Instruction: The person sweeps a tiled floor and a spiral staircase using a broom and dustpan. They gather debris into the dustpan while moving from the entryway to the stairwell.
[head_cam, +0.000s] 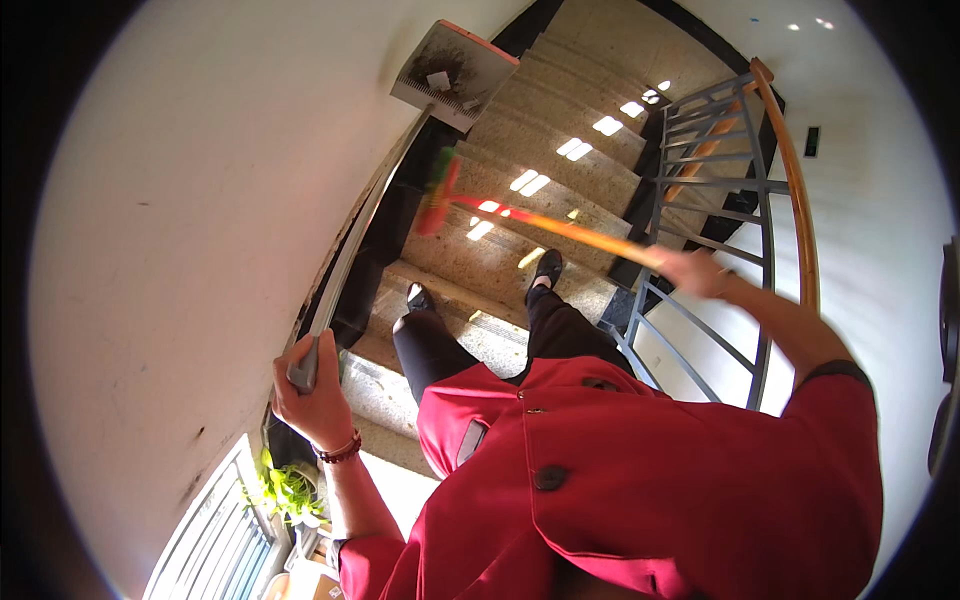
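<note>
My left hand (315,394) grips the grey end of a long-handled dustpan (491,75), whose pale pole runs along the wall. Dark dirt and a scrap of white paper (438,80) lie in the pan, up against the left wall. My right hand (694,271) is closed around the orange handle of a broom (577,231). The broom's red and green head (439,193) is blurred and close to the black skirting on the left; whether its bristles touch a step cannot be told. My feet rest on different steps of the stone staircase (600,37).
A grey metal railing (712,182) with a wooden handrail (791,172) borders the stairs on the right. The white wall (172,225) stands close on the left. A green potted plant (289,491) sits by a barred window (217,532) at lower left. Sunlight patches fall across the steps.
</note>
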Motion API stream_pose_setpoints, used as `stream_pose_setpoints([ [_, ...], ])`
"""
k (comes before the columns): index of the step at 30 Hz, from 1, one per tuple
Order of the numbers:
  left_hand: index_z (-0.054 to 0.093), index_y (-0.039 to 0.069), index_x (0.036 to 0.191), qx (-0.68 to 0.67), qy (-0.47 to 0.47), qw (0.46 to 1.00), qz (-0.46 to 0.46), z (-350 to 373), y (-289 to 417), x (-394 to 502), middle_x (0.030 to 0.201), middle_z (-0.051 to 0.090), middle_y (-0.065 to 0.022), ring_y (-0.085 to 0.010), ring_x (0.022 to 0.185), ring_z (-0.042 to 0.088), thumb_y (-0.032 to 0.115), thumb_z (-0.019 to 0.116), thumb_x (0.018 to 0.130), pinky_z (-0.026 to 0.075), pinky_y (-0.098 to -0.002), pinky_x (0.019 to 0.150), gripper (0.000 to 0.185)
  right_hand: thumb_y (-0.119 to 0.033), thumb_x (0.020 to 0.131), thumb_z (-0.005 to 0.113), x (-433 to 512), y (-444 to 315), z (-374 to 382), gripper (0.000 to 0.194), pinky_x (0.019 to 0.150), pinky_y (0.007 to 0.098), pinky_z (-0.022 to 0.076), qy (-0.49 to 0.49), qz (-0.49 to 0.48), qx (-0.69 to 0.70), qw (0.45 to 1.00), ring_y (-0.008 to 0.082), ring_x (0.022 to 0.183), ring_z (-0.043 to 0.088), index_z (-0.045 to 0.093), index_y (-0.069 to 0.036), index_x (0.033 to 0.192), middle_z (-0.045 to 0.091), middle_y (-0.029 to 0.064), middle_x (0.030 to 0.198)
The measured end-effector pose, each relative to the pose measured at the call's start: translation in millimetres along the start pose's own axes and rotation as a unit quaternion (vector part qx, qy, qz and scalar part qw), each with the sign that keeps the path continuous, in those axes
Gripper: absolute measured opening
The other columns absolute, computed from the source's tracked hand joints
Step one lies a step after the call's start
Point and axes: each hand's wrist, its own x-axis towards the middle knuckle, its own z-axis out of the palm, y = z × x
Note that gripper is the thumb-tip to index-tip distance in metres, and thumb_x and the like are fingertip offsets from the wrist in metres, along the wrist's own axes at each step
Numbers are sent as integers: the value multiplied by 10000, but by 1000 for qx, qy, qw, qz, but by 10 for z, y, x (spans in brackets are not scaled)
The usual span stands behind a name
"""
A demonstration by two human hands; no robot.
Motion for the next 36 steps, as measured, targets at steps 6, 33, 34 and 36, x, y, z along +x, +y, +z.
stream_pose_setpoints([
  [6, 661, 64, 827, 5, -6, 1000, 9, 70, 91, -77, 780, 687, -42, -142, 667, 631, 143, 803, 743, 505, -276, 643, 183, -258, 958, 322, 1223, -1532, 2064, 494, 643, 438, 494, -141, 157, 195, 958, 289, 763, 628, 216, -227, 1439, 622, 159, 943],
  [33, 659, 52, 827, 41, 8, 999, 2, -36, -54, -165, 767, 688, -50, -140, 661, 640, 158, 791, 769, 525, -269, 624, 178, -167, 977, 402, -613, -325, 325, 516, 530, 380, 525, -150, 77, -258, 951, 247, 598, 636, 300, -400, 1426, 621, 117, 720],
  [34, 660, 53, 827, 43, 8, 999, -2, -44, -60, -174, 768, 688, -52, -142, 663, 640, 158, 790, 769, 527, -269, 628, 177, -162, 970, 402, -554, -279, 307, 520, 541, 380, 527, -146, 107, -293, 939, 255, 609, 639, 306, -401, 1422, 621, 123, 725],
  [36, 662, 51, 828, 43, 5, 999, 2, -67, -77, -187, 766, 687, -52, -144, 661, 640, 159, 790, 769, 527, -271, 624, 178, -149, 947, 424, -507, -168, 175, 547, 562, 377, 526, -115, 135, -354, 918, 269, 630, 648, 313, -400, 1419, 616, 127, 714],
])
